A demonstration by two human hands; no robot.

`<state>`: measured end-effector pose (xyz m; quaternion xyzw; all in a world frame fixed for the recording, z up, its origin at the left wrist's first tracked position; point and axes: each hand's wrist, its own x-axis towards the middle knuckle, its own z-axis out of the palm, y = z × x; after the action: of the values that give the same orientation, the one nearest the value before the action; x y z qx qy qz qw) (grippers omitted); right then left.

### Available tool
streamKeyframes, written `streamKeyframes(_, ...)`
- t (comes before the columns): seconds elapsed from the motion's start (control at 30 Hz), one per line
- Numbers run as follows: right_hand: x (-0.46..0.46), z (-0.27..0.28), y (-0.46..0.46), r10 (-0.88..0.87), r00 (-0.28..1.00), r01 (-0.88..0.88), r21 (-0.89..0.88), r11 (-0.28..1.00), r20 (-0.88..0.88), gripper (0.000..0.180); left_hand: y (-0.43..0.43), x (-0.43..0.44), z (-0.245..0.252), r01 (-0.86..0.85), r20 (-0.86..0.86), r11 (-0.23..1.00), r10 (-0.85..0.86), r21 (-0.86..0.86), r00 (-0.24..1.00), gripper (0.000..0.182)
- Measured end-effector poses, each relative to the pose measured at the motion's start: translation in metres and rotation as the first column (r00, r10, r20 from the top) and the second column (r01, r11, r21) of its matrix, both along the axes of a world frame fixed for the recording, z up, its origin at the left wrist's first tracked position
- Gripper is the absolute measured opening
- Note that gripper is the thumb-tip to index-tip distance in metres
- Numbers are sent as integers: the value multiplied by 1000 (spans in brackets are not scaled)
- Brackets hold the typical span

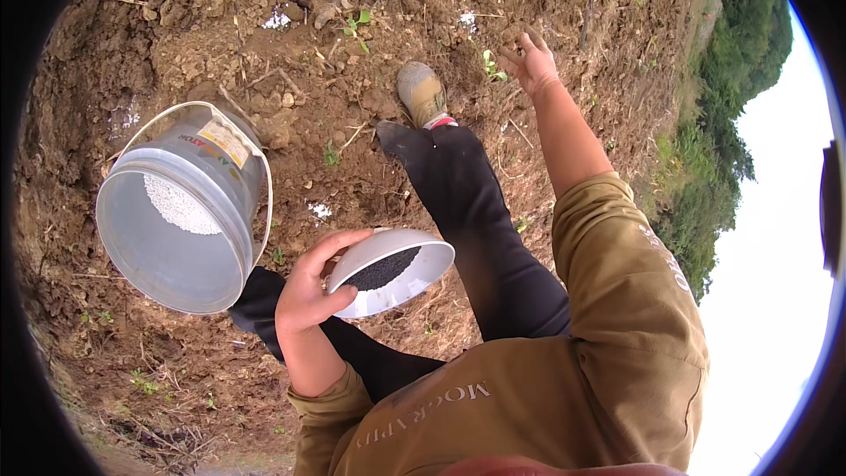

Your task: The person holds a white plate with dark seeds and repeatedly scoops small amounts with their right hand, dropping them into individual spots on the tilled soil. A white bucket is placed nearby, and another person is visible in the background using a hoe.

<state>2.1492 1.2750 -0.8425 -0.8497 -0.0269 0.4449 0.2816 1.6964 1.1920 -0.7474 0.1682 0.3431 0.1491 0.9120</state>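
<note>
My left hand grips the rim of a white plastic bowl, with the thumb inside. Dark granules lie in the bowl, which is tilted. My right hand reaches out over the soil with its fingers apart and holds nothing that I can see. Close to its fingertips grows a small green seedling. To the left of the bowl is a translucent plastic bucket, its mouth facing me and its pale handle looped around the side. White granules lie inside it.
Rough brown soil with clods and dry stalks surrounds me. White granule patches dot the ground, and another seedling grows farther left. My shoe is planted between the bowl and the seedlings. Trees line the field's edge.
</note>
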Motion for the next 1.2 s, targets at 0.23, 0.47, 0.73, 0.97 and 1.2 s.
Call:
streamKeyframes(0.23,-73,73,-4,202,964,-202,16,979,-172,25,7,-9,7,-77,70,995,73,59,995,61)
streamKeyframes(0.47,-212,139,53,716,677,-634,358,685,-172,18,3,-46,18,-128,77,978,117,162,990,63)
streamKeyframes(0.73,-311,210,50,902,431,-813,434,388,2,15,1,-76,27,-470,119,879,460,77,880,67)
streamKeyframes(0.97,-407,175,88,965,-187,-959,177,-220,183,23,0,-89,37,-267,-4,933,276,242,961,60)
streamKeyframes(1.2,-515,63,55,444,-892,-451,-182,-874,79,26,-6,-94,43,-1,-191,905,91,426,977,57)
